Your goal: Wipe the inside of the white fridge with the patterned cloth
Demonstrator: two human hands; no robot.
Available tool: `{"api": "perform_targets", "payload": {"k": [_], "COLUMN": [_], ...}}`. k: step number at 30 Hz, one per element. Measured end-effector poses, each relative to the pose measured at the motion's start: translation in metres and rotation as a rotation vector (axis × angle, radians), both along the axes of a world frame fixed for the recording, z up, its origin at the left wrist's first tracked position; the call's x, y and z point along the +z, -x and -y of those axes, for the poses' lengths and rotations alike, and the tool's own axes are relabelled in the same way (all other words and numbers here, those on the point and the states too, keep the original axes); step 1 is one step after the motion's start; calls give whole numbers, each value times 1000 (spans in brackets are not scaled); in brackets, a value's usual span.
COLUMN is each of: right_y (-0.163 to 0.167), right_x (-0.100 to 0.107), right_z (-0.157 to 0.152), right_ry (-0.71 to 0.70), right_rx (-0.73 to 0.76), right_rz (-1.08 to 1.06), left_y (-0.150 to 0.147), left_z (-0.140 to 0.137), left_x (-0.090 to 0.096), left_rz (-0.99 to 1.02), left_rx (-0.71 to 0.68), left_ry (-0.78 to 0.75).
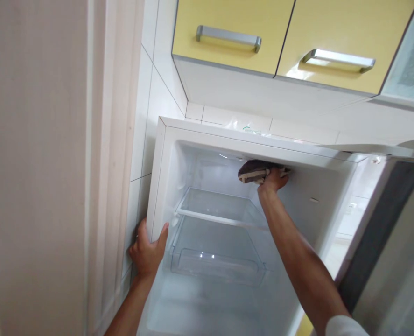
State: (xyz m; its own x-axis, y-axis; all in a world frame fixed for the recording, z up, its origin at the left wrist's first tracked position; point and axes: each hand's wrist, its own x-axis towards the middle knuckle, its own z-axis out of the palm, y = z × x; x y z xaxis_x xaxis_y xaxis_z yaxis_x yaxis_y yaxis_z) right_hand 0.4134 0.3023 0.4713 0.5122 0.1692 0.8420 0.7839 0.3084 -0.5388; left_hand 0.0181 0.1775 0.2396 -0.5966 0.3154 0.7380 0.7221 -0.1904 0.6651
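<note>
Keep left hand [147, 252] clamped on fridge frame [157, 186] at eight o'clock, press right hand [273, 179] gripping cloth [254, 171] flat along ceiling at twelve o'clock.

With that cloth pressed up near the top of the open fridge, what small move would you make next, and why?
Probably slide the cloth sideways along the upper back wall of the fridge. The right hand presses it just under the top edge, while the left hand grips the cabinet's left side, seemingly for support. The wall to either side lies within the same arm's sweep.
</note>
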Motion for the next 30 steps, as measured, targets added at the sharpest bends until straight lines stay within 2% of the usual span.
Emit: {"api": "perform_targets", "payload": {"k": [3,6,7,12,15,17,20,24,27,30], "right_y": [17,38,45,62,55,45,28,13,12,14], "right_x": [-24,-48,-55,-84,-100,-108,-107,-81,-56,-40], "right_z": [40,89,105,169,187,188,168,111,68,38], "right_ry": [-155,-390,-446,-542,-502,-425,-216,259,537,723], "right_rx": [52,238,241,-38,-225,-325,-370,-429,-494,-499], "right_rz": [-187,-225,-201,3,216,354,454,450,507,624], "left_y": [0,0,0,-1,-1,-1,-2,-1,1,4], "left_z": [2,5,6,8,9,11,14,14,9,4], "left_x": [2,5,5,8,9,10,11,11,7,2], "left_rz": [5,-17,-26,-37,-25,-7,13,17,-13,-70], "left_rx": [-3,-7,-8,-3,-10,-26,-61,-82,-54,-17], "left_ry": [29,48,50,43,61,84,97,92,55,-16]}}
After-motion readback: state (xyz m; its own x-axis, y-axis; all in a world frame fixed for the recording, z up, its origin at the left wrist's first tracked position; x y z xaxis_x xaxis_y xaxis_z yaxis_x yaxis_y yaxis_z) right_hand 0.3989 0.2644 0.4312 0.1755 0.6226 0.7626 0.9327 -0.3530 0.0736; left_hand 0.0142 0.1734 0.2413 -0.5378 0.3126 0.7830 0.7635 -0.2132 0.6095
